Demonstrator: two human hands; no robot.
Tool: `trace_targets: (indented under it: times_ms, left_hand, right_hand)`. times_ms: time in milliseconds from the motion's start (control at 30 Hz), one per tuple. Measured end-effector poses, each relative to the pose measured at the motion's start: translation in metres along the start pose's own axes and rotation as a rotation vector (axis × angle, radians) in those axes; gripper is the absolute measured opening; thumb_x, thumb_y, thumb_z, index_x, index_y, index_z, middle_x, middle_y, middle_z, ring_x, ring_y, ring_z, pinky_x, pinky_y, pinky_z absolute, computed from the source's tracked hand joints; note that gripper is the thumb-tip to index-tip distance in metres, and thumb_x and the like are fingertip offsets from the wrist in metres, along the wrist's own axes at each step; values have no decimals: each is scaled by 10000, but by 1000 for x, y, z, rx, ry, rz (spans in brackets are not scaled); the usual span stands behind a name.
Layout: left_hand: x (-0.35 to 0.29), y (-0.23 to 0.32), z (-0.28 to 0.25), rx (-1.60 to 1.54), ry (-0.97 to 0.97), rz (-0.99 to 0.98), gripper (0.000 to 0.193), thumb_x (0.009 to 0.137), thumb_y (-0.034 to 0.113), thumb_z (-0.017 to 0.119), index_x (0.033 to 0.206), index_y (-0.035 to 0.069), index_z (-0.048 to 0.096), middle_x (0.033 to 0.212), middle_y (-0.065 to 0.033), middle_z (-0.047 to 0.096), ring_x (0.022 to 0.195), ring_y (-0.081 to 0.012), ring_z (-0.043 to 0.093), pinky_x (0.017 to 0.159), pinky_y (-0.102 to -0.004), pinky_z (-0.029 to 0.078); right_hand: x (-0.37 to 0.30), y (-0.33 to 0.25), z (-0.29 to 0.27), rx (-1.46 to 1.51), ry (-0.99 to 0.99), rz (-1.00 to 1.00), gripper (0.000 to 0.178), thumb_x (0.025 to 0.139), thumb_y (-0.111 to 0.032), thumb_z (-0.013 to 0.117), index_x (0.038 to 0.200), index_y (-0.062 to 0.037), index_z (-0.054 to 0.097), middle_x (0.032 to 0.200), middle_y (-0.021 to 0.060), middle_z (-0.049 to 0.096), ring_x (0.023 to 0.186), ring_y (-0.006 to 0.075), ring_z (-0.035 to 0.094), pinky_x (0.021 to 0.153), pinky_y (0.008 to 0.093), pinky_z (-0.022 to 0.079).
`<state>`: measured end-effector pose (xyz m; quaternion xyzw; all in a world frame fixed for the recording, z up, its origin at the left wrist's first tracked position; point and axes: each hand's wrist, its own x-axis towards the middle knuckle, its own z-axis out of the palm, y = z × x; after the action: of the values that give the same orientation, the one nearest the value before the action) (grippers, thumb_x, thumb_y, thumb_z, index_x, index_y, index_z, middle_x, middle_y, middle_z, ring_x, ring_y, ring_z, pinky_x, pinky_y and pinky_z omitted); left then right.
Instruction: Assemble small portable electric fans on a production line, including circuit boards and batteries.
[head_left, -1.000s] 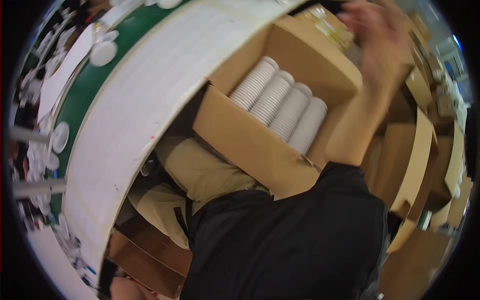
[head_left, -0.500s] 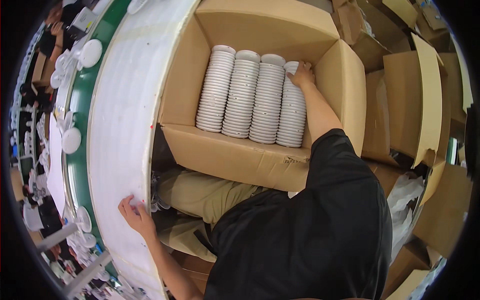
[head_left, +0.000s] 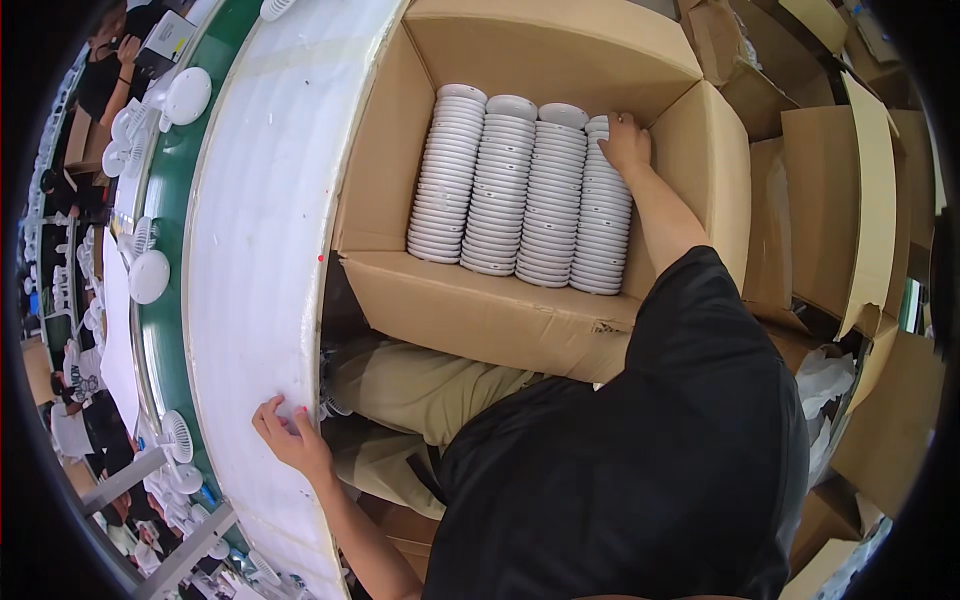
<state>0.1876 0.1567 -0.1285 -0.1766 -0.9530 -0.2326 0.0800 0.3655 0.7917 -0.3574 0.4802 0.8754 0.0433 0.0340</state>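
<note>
Inside an open cardboard box point(head_left: 470, 310), thin white round discs point(head_left: 497, 190) stand packed on edge in several long rows. At the far end of the rightmost row, my right hand point(head_left: 627, 145) has its fingers bent around the last white disc point(head_left: 598, 124). Part of that disc is hidden under the hand. My left hand point(head_left: 295, 440) rests at the edge of the white work surface point(head_left: 260, 250), fingers apart and slightly curled, holding nothing.
Left of the work surface runs a green conveyor belt point(head_left: 165, 330) carrying white fans point(head_left: 149, 277). Beyond it, a person point(head_left: 118, 75) is beside a grey-white box point(head_left: 166, 42). Opened cardboard boxes point(head_left: 830, 190) and crumpled plastic point(head_left: 822, 385) crowd the right side.
The whole view has shifted slightly, so the box appears farther right. My right hand stays at the far end of the rightmost row, and my left hand stays at the surface edge.
</note>
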Motion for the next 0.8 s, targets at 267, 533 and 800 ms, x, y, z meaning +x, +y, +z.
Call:
trace_targets:
  times_ms: [267, 533, 800]
  left_hand:
    - [1, 3, 1, -11, 4, 5, 299, 812, 91, 550, 1099, 37, 615, 1118, -108, 549, 965, -256, 505, 818, -300, 412]
    - [0, 1, 2, -30, 75, 50, 275, 813, 100, 563, 1073, 41, 630, 1089, -98, 569, 918, -242, 513, 793, -290, 421]
    - [-3, 1, 0, -40, 57, -5, 254, 794, 83, 567, 1041, 56, 625, 1098, -92, 556, 949, -248, 512, 805, -298, 427]
  right_hand:
    - [-29, -10, -35, -79, 149, -53, 642, 752, -304, 783, 1284, -101, 487, 1019, 138, 653, 875, 287, 656, 752, 413, 508]
    - [-38, -23, -50, -185, 123, 28, 442, 812, -196, 678, 1217, -104, 529, 961, 141, 679, 877, 280, 655, 639, 409, 497]
    - [-60, -16, -18, -283, 317, -45, 177, 855, -126, 580, 1016, -99, 649, 954, 137, 681, 875, 290, 651, 664, 419, 491]
